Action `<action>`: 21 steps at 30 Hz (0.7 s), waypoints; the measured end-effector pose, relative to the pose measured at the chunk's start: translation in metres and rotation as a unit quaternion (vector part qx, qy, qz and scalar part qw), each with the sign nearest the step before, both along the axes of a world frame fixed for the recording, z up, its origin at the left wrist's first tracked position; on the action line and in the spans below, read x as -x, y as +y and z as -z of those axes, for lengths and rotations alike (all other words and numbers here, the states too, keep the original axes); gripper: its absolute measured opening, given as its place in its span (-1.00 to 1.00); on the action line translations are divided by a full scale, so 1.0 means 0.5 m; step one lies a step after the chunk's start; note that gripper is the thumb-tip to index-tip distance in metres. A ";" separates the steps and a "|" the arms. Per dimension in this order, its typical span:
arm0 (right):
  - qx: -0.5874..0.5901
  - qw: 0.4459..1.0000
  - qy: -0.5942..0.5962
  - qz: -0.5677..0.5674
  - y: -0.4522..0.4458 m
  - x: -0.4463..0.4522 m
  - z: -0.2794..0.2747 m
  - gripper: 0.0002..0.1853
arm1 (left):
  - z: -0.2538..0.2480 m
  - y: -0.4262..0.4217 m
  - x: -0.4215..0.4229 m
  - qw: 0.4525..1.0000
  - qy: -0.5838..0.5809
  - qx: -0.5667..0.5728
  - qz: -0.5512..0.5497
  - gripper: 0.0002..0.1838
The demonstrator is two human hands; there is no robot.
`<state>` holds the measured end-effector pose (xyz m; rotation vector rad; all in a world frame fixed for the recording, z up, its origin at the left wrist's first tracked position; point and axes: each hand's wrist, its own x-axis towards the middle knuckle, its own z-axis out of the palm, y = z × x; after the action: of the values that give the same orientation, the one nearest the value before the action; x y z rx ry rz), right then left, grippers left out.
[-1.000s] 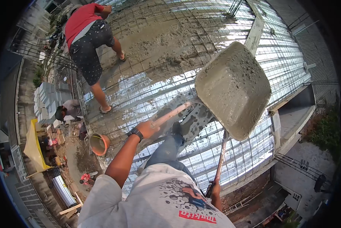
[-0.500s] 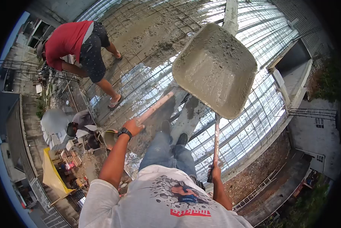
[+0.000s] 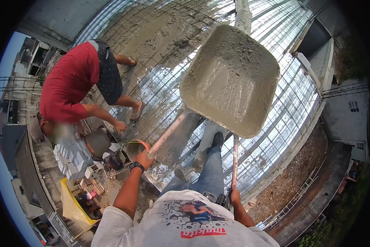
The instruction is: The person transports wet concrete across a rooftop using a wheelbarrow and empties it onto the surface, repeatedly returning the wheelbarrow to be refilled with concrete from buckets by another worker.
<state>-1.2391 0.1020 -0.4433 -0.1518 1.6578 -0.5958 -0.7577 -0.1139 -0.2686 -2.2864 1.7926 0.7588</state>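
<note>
A wheelbarrow (image 3: 224,92) coated in wet grey concrete stands in front of me. Only a smear and some lumps cling inside its tray. My left hand (image 3: 144,160), with a black watch at the wrist, is wrapped around the left handle (image 3: 169,131). Lower on the right, my right hand (image 3: 235,196) grips the end of the other handle (image 3: 235,162). Just beyond my left hand is a bucket (image 3: 133,151) with an orange-red edge, partly hidden by that hand. The wheelbarrow's wheel is out of sight beneath the tray.
A co-worker in a red shirt (image 3: 71,82) bends at the left, near a dark bucket (image 3: 98,143). Rebar mesh (image 3: 160,84) over shiny metal decking, partly under wet concrete (image 3: 168,41), surrounds a narrow plank (image 3: 243,16). The slab edge drops to ground with a ladder (image 3: 294,201).
My feet have shifted in a step, and both hands keep hold of the handles. The co-worker has come closer, reaching an arm toward the buckets. The dark bucket now shows near them.
</note>
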 end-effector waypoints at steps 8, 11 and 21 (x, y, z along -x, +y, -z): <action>0.017 0.999 -0.005 0.046 0.207 -0.222 0.124 -0.28 | 0.124 0.166 -0.225 0.998 -0.006 -0.059 -0.018 -0.32; 0.005 1.000 0.021 0.023 0.276 -0.276 0.112 -0.30 | 0.180 0.248 -0.295 0.997 0.007 -0.074 -0.001 -0.30; -0.016 0.993 0.031 -0.113 0.457 -0.387 0.265 -0.13 | 0.373 0.414 -0.432 0.957 -0.084 -0.276 -0.016 -0.12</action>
<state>-1.0458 0.3306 -0.5757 -0.3325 1.6816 -0.3953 -0.5414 0.0930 -0.4551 -1.9404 1.2668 0.9001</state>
